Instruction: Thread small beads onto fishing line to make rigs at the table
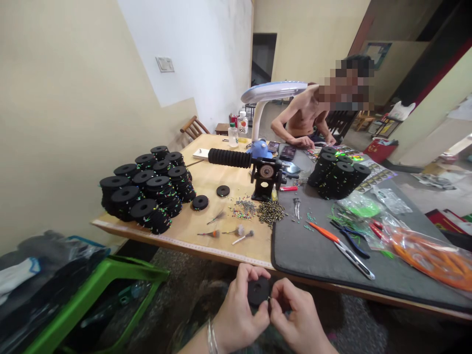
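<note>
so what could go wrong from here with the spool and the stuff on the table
The black spool could drop if the left hand slips: it is held short of the table, not over it. The nearest stack of black spools stands close to the table's edge, so a bump might topple it. The dark-and-brass beads lie in a loose heap, so a stray brush could scatter them.

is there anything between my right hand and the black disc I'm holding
Nothing visible. Your left hand holds the black disc, and your right hand is close at its edge; actual contact is unclear.
</note>
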A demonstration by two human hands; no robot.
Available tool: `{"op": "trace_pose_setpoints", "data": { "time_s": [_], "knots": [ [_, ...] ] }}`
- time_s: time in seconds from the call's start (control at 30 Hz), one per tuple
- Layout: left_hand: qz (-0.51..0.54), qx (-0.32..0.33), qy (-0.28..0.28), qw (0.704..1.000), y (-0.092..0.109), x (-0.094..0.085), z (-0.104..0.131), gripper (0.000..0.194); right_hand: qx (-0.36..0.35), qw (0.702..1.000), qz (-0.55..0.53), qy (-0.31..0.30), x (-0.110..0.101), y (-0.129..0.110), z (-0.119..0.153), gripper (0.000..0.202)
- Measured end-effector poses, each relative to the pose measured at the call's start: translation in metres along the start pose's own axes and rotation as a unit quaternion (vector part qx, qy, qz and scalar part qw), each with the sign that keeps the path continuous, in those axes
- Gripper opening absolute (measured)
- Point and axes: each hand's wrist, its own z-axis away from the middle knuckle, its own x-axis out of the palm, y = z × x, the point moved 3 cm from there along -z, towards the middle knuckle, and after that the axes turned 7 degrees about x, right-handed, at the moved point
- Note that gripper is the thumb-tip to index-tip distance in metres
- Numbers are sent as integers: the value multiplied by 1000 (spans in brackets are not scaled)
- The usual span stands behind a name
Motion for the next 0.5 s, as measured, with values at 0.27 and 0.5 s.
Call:
{"op": "trace_pose_setpoints", "data": {
  "time_s": [0.27, 0.5],
  "knots": [
    [4, -3, -7, 1000, 1, -1, 1, 45, -6, 1000, -12, -19, -2, 4, 1, 9],
    [3, 2, -18, 1000, 1, -1, 0, 45, 8, 999, -16, -44, -3, 9, 3, 10]
  ]
}}
